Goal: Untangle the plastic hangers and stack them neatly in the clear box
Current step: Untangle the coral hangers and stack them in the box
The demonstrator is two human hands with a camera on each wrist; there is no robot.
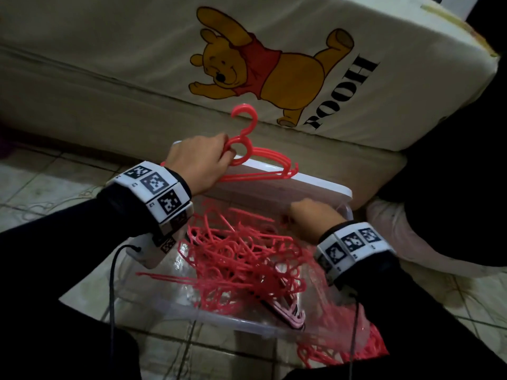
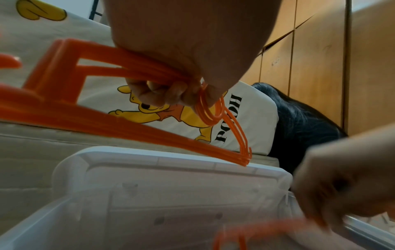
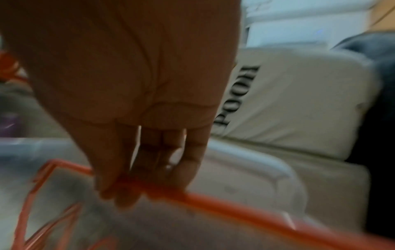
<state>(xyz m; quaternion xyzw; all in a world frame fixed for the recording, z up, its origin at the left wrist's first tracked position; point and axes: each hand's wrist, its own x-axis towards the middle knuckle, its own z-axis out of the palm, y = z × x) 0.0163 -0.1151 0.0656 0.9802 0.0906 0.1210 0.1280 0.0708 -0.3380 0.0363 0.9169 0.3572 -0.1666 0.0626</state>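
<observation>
My left hand [image 1: 227, 154] grips a neat bundle of red plastic hangers [image 1: 260, 163] by their necks, holding it above the far edge of the clear box [image 1: 233, 323]. In the left wrist view the fingers [image 2: 162, 93] curl round the same bundle [image 2: 132, 125]. Inside the box lies a tangled heap of red hangers [image 1: 241, 264]. My right hand [image 1: 292, 215] reaches down at the box's far right corner. In the blurred right wrist view its fingertips [image 3: 128, 191] pinch the bar of one hanger [image 3: 235, 207].
The box's white lid [image 1: 288, 185] leans against a cream mattress with a bear print [image 1: 260, 64] behind the box. A clear bag with more red hangers [image 1: 365, 349] lies at the near right. Dark cloth [image 1: 452, 160] fills the right side. The floor [image 1: 55, 187] is tiled.
</observation>
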